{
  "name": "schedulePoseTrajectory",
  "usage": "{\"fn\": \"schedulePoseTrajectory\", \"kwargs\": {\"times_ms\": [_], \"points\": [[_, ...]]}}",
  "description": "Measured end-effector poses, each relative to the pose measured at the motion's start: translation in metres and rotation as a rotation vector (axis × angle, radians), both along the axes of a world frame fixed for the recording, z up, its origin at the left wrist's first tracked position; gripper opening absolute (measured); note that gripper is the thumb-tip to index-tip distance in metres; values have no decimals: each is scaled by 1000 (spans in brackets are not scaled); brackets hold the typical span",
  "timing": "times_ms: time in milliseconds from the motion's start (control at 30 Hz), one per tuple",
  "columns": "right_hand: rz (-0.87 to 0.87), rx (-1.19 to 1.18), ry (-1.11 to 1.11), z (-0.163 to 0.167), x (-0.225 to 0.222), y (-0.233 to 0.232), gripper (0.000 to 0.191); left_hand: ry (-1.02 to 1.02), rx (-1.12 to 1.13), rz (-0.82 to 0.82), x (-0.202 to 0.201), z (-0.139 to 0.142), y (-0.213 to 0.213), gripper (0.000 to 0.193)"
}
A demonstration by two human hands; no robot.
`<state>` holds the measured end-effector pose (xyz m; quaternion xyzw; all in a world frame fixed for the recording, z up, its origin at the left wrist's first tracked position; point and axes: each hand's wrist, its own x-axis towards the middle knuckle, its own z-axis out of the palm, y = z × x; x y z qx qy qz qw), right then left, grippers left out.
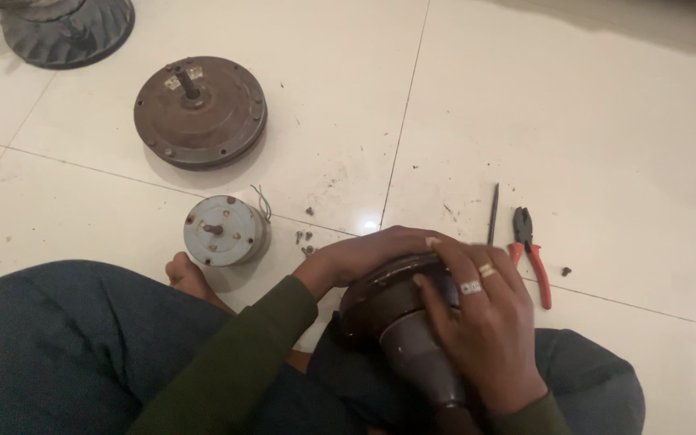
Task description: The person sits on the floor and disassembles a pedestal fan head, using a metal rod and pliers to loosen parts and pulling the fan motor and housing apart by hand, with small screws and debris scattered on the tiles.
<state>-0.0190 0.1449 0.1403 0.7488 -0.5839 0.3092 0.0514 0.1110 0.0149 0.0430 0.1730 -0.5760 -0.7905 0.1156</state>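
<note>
I sit cross-legged on a white tiled floor with a dark brown fan motor housing (pixel 392 302) in my lap. My left hand (pixel 364 254) grips its far rim from the left. My right hand (pixel 481 314), with rings on two fingers, presses down over the top and the tapered neck (pixel 424 362) of the housing.
A round brown motor cover with a shaft (pixel 200 111) lies at the upper left. A small grey motor with green wires (pixel 225 231) stands near my knee. Loose screws (pixel 305 238), a thin dark tool (pixel 493 213) and red-handled pliers (pixel 531 254) lie on the tiles. A dark ribbed part (pixel 66 28) sits at the top left.
</note>
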Motion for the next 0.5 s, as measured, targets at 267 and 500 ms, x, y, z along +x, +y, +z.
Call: {"fn": "schedulePoseTrajectory", "kwargs": {"times_ms": [267, 500], "points": [[83, 167, -37, 2, -1, -8, 57, -103, -112, 35, -3, -22, -1, 54], [59, 181, 45, 2, 5, -7, 68, -95, -59, 51, -2, -20, 1, 57]]}}
